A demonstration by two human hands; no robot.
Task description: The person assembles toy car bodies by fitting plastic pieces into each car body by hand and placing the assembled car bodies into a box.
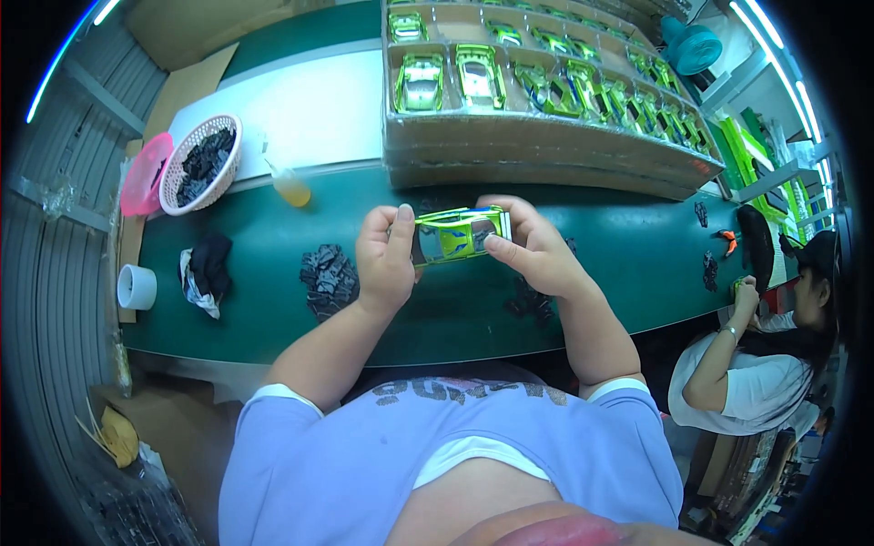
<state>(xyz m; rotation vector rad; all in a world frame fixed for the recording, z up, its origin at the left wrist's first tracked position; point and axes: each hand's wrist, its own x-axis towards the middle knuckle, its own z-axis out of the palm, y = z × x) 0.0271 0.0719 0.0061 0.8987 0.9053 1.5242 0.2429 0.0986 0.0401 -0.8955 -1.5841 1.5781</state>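
Note:
Between my two hands, above the green table, is a shiny green toy car body (455, 238) with blue markings. My left hand (387, 250) pinches its left end, thumb on top. The right end is gripped by my right hand (531, 241), its thumb pressed on the upper side and its fingers behind. Beside my left wrist lies a pile of black plastic parts (330, 280). Another small heap of black parts (531, 302) lies by my right forearm, which partly hides it. The undersides of the car body and my fingertips there are hidden.
A partitioned cardboard box (537, 150) of green car bodies stands at the back. To the left are a pink basket (228, 173) of black parts, a bottle of yellow liquid (291, 188), a dark cloth (209, 268) and a white cup (137, 288). A co-worker (756, 364) sits at right.

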